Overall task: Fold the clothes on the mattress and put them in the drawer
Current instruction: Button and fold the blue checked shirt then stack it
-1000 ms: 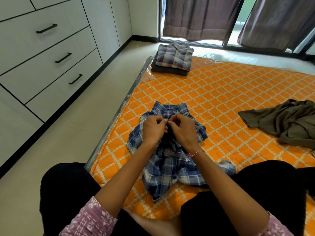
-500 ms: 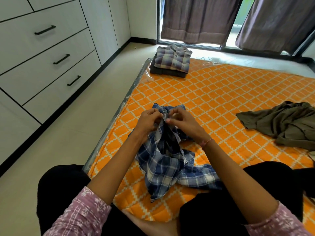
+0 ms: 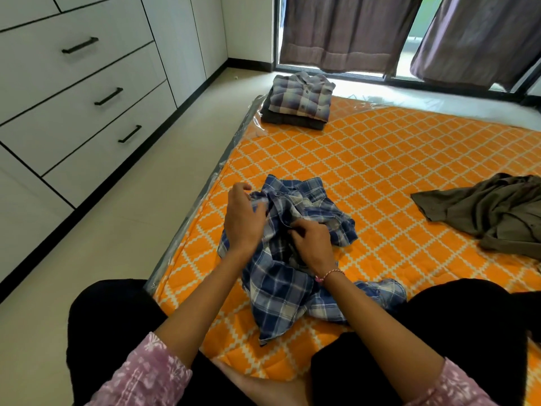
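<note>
You are part-way through: a folded stack (image 3: pixel 298 104) sits at the mattress (image 3: pixel 409 159) corner in the upper middle of the frame, a plaid shirt on top. The blue plaid shirt (image 3: pixel 292 259) lies crumpled at centre, unfolded. Your left hand (image 3: pixel 243 218) grips its fabric near the collar; your right hand (image 3: pixel 313 244) pinches the front placket just beside it. An olive garment (image 3: pixel 491 212) waits rumpled at the right edge. The drawers (image 3: pixel 87 98), upper left, are all closed, so nothing appears stowed yet.
</note>
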Demonstrator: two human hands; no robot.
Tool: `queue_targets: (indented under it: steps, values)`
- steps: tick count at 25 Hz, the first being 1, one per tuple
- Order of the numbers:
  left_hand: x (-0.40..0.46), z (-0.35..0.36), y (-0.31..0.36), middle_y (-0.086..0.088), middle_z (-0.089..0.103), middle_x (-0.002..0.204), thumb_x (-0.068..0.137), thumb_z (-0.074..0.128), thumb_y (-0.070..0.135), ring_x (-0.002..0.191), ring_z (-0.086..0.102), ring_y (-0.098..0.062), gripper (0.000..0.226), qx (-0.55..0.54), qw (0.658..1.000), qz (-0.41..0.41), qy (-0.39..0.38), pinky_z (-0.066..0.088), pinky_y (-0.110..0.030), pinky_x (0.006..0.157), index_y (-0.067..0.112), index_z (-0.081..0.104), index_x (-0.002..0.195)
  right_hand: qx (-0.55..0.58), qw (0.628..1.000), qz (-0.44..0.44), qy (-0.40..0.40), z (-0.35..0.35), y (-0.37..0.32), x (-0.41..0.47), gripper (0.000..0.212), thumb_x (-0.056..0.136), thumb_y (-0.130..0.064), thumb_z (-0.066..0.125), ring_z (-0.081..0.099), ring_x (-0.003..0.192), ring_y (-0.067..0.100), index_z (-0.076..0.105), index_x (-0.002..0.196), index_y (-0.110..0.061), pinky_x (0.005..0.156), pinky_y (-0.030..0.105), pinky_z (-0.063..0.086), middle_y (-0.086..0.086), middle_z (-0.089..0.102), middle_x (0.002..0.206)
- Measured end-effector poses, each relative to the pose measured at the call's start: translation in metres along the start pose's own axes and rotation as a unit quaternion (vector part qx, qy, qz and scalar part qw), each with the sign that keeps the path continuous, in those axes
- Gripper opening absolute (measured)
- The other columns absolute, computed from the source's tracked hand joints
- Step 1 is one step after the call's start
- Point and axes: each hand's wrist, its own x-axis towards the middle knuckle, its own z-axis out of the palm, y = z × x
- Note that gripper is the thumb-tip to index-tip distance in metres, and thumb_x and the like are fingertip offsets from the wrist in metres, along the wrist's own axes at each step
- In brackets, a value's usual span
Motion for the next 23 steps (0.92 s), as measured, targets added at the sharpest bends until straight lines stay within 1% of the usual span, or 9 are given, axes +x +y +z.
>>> queue_targets:
  steps: [1,2,5,9,12,15,18,20,23]
  values:
    - [-0.011,0.002,-0.001,-0.001,0.057,0.087,0.09,0.057,0.012,0.071,0.054,-0.016,0.012,0.055,0.995,0.077,0.013,0.042,-0.027,0.056,0.01,0.056,0.102,0.029,0.999,0.043,0.003,0.001,0.003,0.002,0.014,0.087,-0.009,0.063,0.064,0.087,0.024,0.071,0.097,-0.002,0.078,0.029,0.05,0.012,0.071,0.095]
    - [-0.024,0.005,-0.003,-0.001,0.06,0.083,0.09,0.058,0.012,0.07,0.056,-0.016,0.007,0.087,0.99,0.11,-0.021,0.043,-0.026,0.056,0.009,0.061,0.096,0.042,0.996,0.078,0.008,0.0,0.005,0.003,0.011,0.085,-0.009,0.064,0.063,0.083,0.022,0.071,0.091,-0.003,0.075,0.027,0.048,0.011,0.071,0.09]
    - [-0.045,0.024,-0.015,-0.009,0.066,0.082,0.089,0.06,0.012,0.074,0.061,-0.022,0.006,0.173,0.972,0.082,-0.135,0.052,-0.036,0.064,0.007,0.064,0.086,0.058,0.989,0.137,0.005,-0.001,0.006,0.003,0.01,0.082,-0.009,0.065,0.058,0.069,0.018,0.063,0.072,-0.01,0.066,0.028,0.045,0.004,0.063,0.071]
    - [-0.036,0.039,-0.023,-0.011,0.059,0.076,0.091,0.046,0.001,0.061,0.048,-0.023,0.015,0.239,0.964,0.065,-0.098,0.039,-0.037,0.05,0.005,0.055,0.079,0.103,0.981,0.164,-0.024,-0.004,0.01,0.002,0.029,0.082,-0.008,0.067,0.056,0.059,0.017,0.058,0.057,-0.019,0.061,0.028,0.045,-0.003,0.057,0.058]
    - [-0.029,0.044,-0.023,-0.01,0.055,0.079,0.093,0.045,0.001,0.066,0.053,-0.027,0.011,0.264,0.958,0.063,-0.092,0.034,-0.034,0.051,0.006,0.051,0.085,0.138,0.972,0.187,-0.043,-0.005,0.011,0.007,0.032,0.083,-0.009,0.066,0.054,0.056,0.015,0.058,0.055,-0.021,0.065,0.034,0.051,-0.002,0.056,0.055]
    - [-0.026,0.046,-0.023,-0.013,0.061,0.084,0.092,0.048,0.004,0.074,0.059,-0.03,0.015,0.288,0.951,0.05,-0.097,0.034,-0.035,0.053,0.009,0.047,0.077,0.158,0.967,0.192,-0.063,-0.006,0.01,0.008,0.029,0.083,-0.008,0.067,0.053,0.057,0.016,0.059,0.057,-0.017,0.067,0.037,0.052,0.0,0.056,0.056]
    - [-0.022,0.046,-0.025,-0.011,0.061,0.08,0.087,0.057,0.01,0.072,0.059,-0.028,0.013,0.233,0.961,0.026,-0.145,0.04,-0.035,0.055,0.008,0.051,0.075,0.155,0.963,0.211,-0.066,-0.007,0.009,0.005,0.026,0.082,-0.009,0.066,0.052,0.056,0.017,0.061,0.057,-0.013,0.065,0.037,0.052,0.001,0.055,0.055]
    - [-0.015,0.04,-0.026,-0.008,0.063,0.075,0.083,0.063,0.014,0.066,0.059,-0.022,0.011,0.087,0.975,-0.03,-0.202,0.047,-0.033,0.056,0.006,0.062,0.077,0.148,0.959,0.236,-0.056,-0.011,0.008,0.004,0.023,0.082,-0.012,0.064,0.05,0.054,0.019,0.061,0.06,-0.006,0.06,0.035,0.051,0.003,0.052,0.052]
    - [-0.008,0.018,-0.021,-0.007,0.054,0.061,0.088,0.055,0.006,0.047,0.049,-0.012,0.022,-0.085,0.951,-0.148,-0.259,0.041,-0.021,0.043,0.006,0.061,0.067,0.201,0.939,0.27,-0.066,-0.021,0.005,-0.003,0.02,0.083,-0.007,0.063,0.043,0.049,0.02,0.058,0.064,-0.002,0.049,0.028,0.043,0.007,0.046,0.051]
